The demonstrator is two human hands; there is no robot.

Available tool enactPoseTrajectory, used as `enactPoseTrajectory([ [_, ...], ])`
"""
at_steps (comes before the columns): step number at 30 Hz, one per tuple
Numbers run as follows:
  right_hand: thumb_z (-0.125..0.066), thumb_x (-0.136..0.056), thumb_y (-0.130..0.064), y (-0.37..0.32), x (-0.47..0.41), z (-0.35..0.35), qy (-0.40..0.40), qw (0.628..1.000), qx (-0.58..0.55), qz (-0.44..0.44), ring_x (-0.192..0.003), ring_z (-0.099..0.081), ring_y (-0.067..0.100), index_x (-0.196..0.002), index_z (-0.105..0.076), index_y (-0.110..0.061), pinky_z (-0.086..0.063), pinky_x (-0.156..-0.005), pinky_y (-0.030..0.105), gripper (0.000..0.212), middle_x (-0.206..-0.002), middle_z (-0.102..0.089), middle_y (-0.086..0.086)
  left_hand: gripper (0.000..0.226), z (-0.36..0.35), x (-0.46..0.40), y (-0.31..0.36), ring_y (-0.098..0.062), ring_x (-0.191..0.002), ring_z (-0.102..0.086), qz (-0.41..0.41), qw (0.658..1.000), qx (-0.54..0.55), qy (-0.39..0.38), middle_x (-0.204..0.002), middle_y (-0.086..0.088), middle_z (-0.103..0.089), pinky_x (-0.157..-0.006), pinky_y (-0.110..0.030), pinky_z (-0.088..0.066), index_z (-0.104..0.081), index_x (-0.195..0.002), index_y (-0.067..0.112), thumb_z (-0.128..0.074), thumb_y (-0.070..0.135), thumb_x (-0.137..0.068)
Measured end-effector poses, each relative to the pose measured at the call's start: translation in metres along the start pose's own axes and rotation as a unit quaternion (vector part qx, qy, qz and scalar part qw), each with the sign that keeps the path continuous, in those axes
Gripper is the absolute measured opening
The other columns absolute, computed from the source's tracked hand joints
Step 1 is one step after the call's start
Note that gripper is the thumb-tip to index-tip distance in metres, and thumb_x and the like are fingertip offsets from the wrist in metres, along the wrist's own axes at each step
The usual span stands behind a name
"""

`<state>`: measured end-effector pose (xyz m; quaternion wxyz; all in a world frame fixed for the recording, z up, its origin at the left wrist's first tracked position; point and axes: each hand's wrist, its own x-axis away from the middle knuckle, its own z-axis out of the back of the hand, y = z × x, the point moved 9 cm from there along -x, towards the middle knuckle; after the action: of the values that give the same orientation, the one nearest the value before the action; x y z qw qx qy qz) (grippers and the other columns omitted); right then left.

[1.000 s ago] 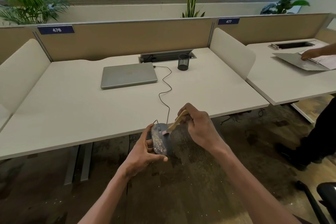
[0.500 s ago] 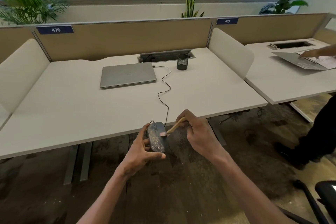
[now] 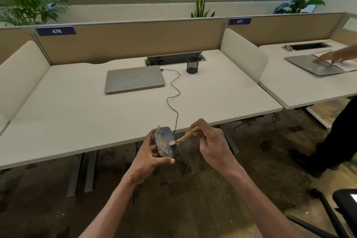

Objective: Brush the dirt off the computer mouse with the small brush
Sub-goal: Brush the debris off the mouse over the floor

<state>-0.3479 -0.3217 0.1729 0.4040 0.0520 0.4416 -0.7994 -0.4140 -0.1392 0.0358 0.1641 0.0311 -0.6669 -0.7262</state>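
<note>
Head view: brush (image 3: pixel 187 136) on mouse (image 3: pixel 164 142)

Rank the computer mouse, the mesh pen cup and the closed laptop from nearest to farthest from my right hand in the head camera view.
From the right hand:
1. Computer mouse, just to its left, held in the left hand off the desk's front edge.
2. Mesh pen cup, at the back of the desk, straight ahead.
3. Closed laptop, back left; nearly as close as the cup, so this order is loose.
</note>
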Motion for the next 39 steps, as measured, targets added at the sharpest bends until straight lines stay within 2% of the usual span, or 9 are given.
enactPoseTrajectory([
  [7,-0.050,-0.093,0.010,0.010,0.019,-0.004,-0.007,1.000,-0.002,-0.014,-0.097,-0.067,0.003,-0.109,-0.058,-0.017,-0.058,-0.085,0.021,0.032,-0.101,-0.070,-0.003,0.138,0.004,0.002,-0.006,-0.017,-0.112,-0.071,-0.003,1.000,0.015,0.008,-0.125,0.005,-0.063,-0.101,-0.040,-0.056,-0.023,-0.153,0.040,-0.102,0.036,-0.040],
  [13,-0.052,-0.094,0.009,0.006,0.017,0.004,0.004,1.000,0.008,-0.004,-0.093,-0.069,0.006,-0.108,-0.058,-0.015,-0.059,-0.081,0.024,0.028,-0.099,-0.071,-0.002,0.141,0.006,0.000,-0.010,-0.008,-0.104,-0.072,0.001,1.000,0.003,0.014,-0.120,0.010,-0.060,-0.086,-0.023,-0.058,-0.020,-0.156,0.038,-0.101,0.036,-0.040],
  [15,-0.053,-0.094,0.009,0.001,0.012,0.005,0.016,1.000,0.006,0.003,-0.092,-0.069,0.006,-0.108,-0.057,-0.015,-0.059,-0.080,0.022,0.028,-0.097,-0.071,-0.002,0.144,0.006,0.000,-0.010,-0.008,-0.103,-0.073,0.002,1.000,0.002,0.016,-0.122,0.007,-0.061,-0.088,-0.025,-0.058,-0.019,-0.157,0.037,-0.101,0.038,-0.039],
  [18,-0.055,-0.093,0.009,-0.007,0.011,0.000,0.016,1.000,0.007,0.017,-0.090,-0.068,0.005,-0.109,-0.057,-0.014,-0.058,-0.079,0.017,0.028,-0.096,-0.070,-0.002,0.147,0.004,-0.001,-0.009,-0.012,-0.107,-0.072,0.000,1.000,0.005,0.017,-0.127,0.002,-0.064,-0.096,-0.035,-0.058,-0.020,-0.158,0.036,-0.104,0.039,-0.037],
  [23,-0.056,-0.093,0.008,-0.001,0.023,-0.005,-0.001,1.000,0.006,0.005,-0.094,-0.067,0.004,-0.109,-0.060,-0.013,-0.056,-0.083,0.015,0.027,-0.100,-0.071,-0.002,0.144,0.011,0.001,-0.012,-0.015,-0.112,-0.070,0.002,0.999,0.002,0.032,-0.128,0.005,-0.060,-0.097,-0.037,-0.058,-0.021,-0.155,0.040,-0.104,0.042,-0.037],
  [26,-0.055,-0.094,0.008,0.001,0.026,-0.006,-0.007,1.000,0.011,-0.007,-0.094,-0.068,0.003,-0.110,-0.060,-0.013,-0.057,-0.083,0.018,0.027,-0.101,-0.071,-0.001,0.144,0.015,0.000,-0.011,-0.011,-0.111,-0.068,0.000,0.999,-0.002,0.036,-0.124,0.010,-0.058,-0.092,-0.028,-0.058,-0.022,-0.155,0.041,-0.104,0.044,-0.036],
  [30,-0.056,-0.093,0.008,-0.006,0.016,0.003,0.032,0.999,0.010,0.000,-0.084,-0.063,-0.009,-0.108,-0.059,-0.010,-0.051,-0.075,0.008,0.024,-0.094,-0.069,-0.005,0.145,0.013,-0.001,-0.007,-0.015,-0.112,-0.068,-0.002,0.999,-0.007,0.031,-0.123,0.008,-0.059,-0.099,-0.038,-0.057,-0.021,-0.155,0.041,-0.103,0.046,-0.037],
  [36,-0.056,-0.094,0.006,-0.020,0.005,0.000,0.042,0.999,0.019,0.021,-0.075,-0.064,0.005,-0.113,-0.060,-0.009,-0.048,-0.069,0.007,0.025,-0.090,-0.071,0.001,0.140,0.005,0.002,-0.002,-0.016,-0.117,-0.065,-0.008,1.000,-0.020,0.017,-0.131,-0.001,-0.058,-0.105,-0.045,-0.053,-0.019,-0.157,0.038,-0.102,0.037,-0.044],
  [39,-0.056,-0.094,0.007,-0.021,0.004,-0.007,0.027,0.999,0.029,0.027,-0.078,-0.064,0.006,-0.114,-0.060,-0.008,-0.047,-0.071,0.007,0.026,-0.092,-0.072,0.003,0.139,0.003,0.003,0.001,-0.016,-0.119,-0.063,-0.014,0.999,-0.032,0.016,-0.127,0.006,-0.057,-0.107,-0.046,-0.051,-0.019,-0.156,0.040,-0.101,0.039,-0.043],
])
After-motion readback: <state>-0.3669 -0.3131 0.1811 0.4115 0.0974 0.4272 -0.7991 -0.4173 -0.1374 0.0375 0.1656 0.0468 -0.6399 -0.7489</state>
